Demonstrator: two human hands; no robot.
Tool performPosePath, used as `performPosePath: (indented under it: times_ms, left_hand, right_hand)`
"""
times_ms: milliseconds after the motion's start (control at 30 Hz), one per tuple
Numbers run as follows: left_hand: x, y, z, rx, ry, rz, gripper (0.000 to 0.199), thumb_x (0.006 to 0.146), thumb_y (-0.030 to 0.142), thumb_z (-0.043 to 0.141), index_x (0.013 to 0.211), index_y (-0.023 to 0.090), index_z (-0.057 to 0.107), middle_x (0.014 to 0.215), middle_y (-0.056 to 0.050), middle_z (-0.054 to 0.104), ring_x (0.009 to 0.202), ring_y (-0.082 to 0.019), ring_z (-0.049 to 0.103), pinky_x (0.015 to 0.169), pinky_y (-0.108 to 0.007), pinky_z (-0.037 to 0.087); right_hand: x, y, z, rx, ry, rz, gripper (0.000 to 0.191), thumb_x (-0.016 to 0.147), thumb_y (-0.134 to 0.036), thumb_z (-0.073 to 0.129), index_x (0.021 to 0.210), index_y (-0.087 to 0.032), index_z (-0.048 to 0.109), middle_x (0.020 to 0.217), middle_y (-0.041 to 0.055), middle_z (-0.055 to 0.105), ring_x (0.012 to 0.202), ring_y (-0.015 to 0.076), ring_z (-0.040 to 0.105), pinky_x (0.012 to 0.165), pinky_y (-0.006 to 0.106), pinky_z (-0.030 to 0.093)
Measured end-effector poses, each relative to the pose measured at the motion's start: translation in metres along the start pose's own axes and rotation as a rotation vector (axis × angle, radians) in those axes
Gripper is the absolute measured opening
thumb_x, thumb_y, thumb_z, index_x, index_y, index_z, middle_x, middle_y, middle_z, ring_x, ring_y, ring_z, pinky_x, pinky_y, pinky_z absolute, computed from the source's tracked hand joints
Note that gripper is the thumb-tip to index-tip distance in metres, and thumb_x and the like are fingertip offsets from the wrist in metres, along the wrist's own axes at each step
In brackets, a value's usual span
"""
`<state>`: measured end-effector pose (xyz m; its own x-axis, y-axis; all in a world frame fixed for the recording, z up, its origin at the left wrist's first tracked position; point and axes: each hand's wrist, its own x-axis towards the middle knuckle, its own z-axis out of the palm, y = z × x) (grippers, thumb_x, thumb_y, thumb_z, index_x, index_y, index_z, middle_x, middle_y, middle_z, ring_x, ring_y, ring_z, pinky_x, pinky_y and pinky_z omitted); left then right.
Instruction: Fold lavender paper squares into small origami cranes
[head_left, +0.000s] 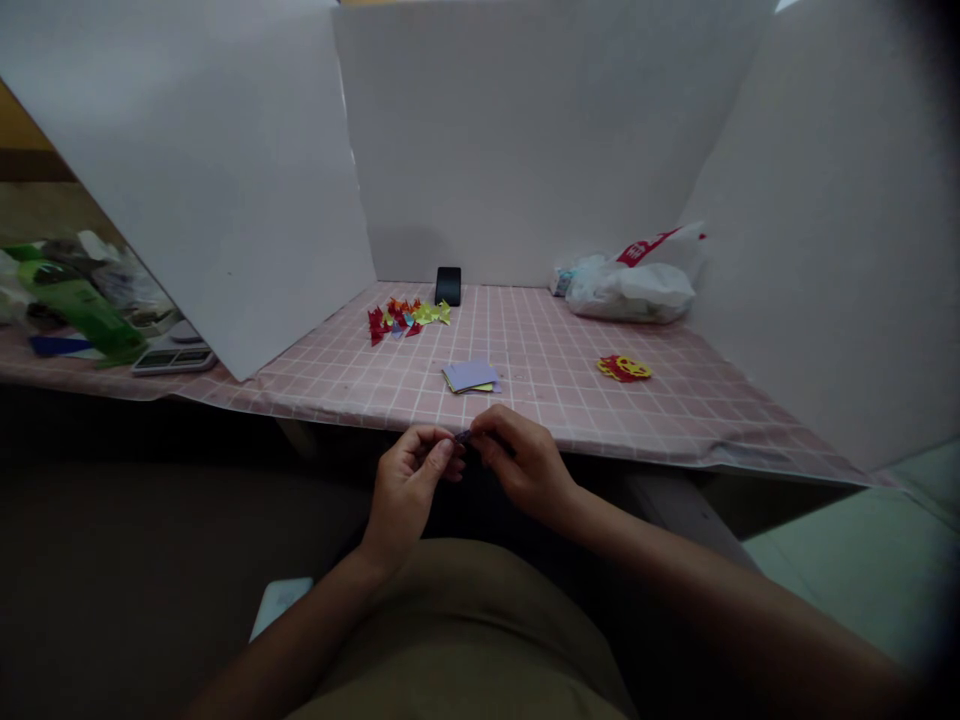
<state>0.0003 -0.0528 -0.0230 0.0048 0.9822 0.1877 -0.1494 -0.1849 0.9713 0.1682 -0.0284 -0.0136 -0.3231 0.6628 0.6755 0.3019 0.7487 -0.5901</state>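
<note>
My left hand (pixel 409 485) and my right hand (pixel 525 465) meet in front of the table's near edge. Between their fingertips is a small dark purplish piece of folded paper (pixel 463 437), pinched from both sides and mostly covered by the fingers. Just beyond the hands lies a small stack of paper squares (pixel 471 376), lilac on top with yellow showing underneath. Farther back on the left is a pile of pointed folded paper pieces (pixel 405 315) in red, orange, yellow and light blue. Red and yellow paper cut-outs (pixel 625 368) lie to the right.
White boards stand around the pink checked table (pixel 540 340). A black phone-like object (pixel 448 286) leans at the back. A white plastic bag (pixel 637 285) sits back right. Left of the board are a green bottle (pixel 79 305) and a kitchen scale (pixel 174 358).
</note>
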Motion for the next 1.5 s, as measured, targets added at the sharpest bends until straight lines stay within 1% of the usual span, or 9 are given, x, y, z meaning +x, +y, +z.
performPosePath:
  times_ms: [233,400,533,667,800,933,1200,1367,1500]
  left_hand:
    - [-0.001,0.006,0.001,0.068,-0.038,0.025,0.019,0.088,0.031,0.067,0.082,0.015,0.074,0.076,-0.002,0.069,0.071,-0.014,0.062,0.065,-0.023,0.052]
    - [0.001,0.004,0.001,0.01,-0.05,-0.066,0.019,0.085,0.033,0.07,0.085,0.016,0.076,0.078,-0.003,0.07,0.073,-0.015,0.061,0.065,-0.024,0.052]
    - [0.001,0.001,0.002,-0.071,-0.027,-0.139,0.019,0.08,0.034,0.075,0.084,0.015,0.076,0.078,-0.003,0.069,0.074,-0.014,0.061,0.064,-0.024,0.052]
    - [0.002,-0.002,0.002,-0.166,-0.028,-0.204,0.02,0.076,0.034,0.079,0.083,0.016,0.075,0.076,-0.002,0.067,0.07,-0.013,0.058,0.061,-0.022,0.051]
    - [0.003,-0.003,0.002,-0.214,-0.035,-0.264,0.024,0.073,0.035,0.081,0.085,0.015,0.075,0.081,-0.003,0.067,0.073,-0.013,0.058,0.061,-0.023,0.051]
    - [0.003,-0.002,0.002,-0.225,-0.054,-0.255,0.024,0.074,0.034,0.079,0.089,0.015,0.076,0.087,-0.005,0.068,0.08,-0.015,0.06,0.066,-0.024,0.053]
    - [0.003,-0.001,0.004,-0.276,-0.077,-0.239,0.02,0.076,0.031,0.08,0.085,0.016,0.069,0.088,-0.003,0.067,0.09,-0.018,0.064,0.073,-0.028,0.056]
    - [0.003,-0.001,0.004,-0.363,-0.087,-0.253,0.024,0.074,0.029,0.083,0.084,0.016,0.066,0.082,-0.001,0.066,0.078,-0.013,0.064,0.07,-0.025,0.056]
    - [0.002,-0.001,0.004,-0.408,-0.082,-0.25,0.025,0.072,0.029,0.084,0.083,0.015,0.066,0.078,0.0,0.066,0.07,-0.01,0.064,0.069,-0.022,0.055]
  right_hand:
    - [0.002,0.005,-0.001,-0.054,-0.022,-0.133,0.015,0.097,-0.009,0.048,0.093,-0.02,0.058,0.086,0.004,0.059,0.078,0.0153,0.058,0.068,0.028,0.048]
    - [0.001,0.01,-0.002,-0.066,-0.046,-0.186,0.015,0.098,-0.011,0.05,0.096,-0.02,0.061,0.091,0.0053,0.061,0.08,0.0152,0.06,0.068,0.027,0.05]
    - [0.003,0.012,-0.003,-0.017,-0.045,-0.161,0.015,0.098,-0.011,0.05,0.094,-0.02,0.061,0.092,0.0052,0.06,0.081,0.0147,0.06,0.069,0.027,0.049]
    - [0.003,0.013,-0.003,0.03,-0.062,-0.133,0.016,0.098,-0.008,0.048,0.094,-0.02,0.06,0.087,0.0031,0.058,0.074,0.0128,0.056,0.066,0.026,0.048]
    - [0.002,0.016,-0.001,0.016,-0.065,-0.177,0.015,0.098,-0.01,0.05,0.096,-0.02,0.062,0.094,0.005,0.06,0.083,0.0148,0.06,0.07,0.028,0.051]
    - [0.002,0.017,0.0,0.023,-0.042,-0.185,0.016,0.097,-0.011,0.053,0.096,-0.021,0.064,0.098,0.0055,0.059,0.089,0.0163,0.061,0.074,0.03,0.053]
    - [0.002,0.017,0.0,0.069,-0.024,-0.066,0.017,0.094,-0.01,0.058,0.093,-0.023,0.068,0.093,0.0031,0.056,0.087,0.0166,0.058,0.075,0.032,0.052]
    - [0.004,0.015,-0.001,0.089,-0.032,-0.068,0.014,0.093,-0.009,0.06,0.091,-0.022,0.067,0.099,0.0047,0.058,0.094,0.0176,0.059,0.081,0.033,0.05]
    - [0.006,0.01,-0.003,0.15,-0.092,-0.05,0.008,0.095,-0.014,0.06,0.09,-0.019,0.064,0.093,0.005,0.06,0.088,0.0171,0.059,0.078,0.032,0.049]
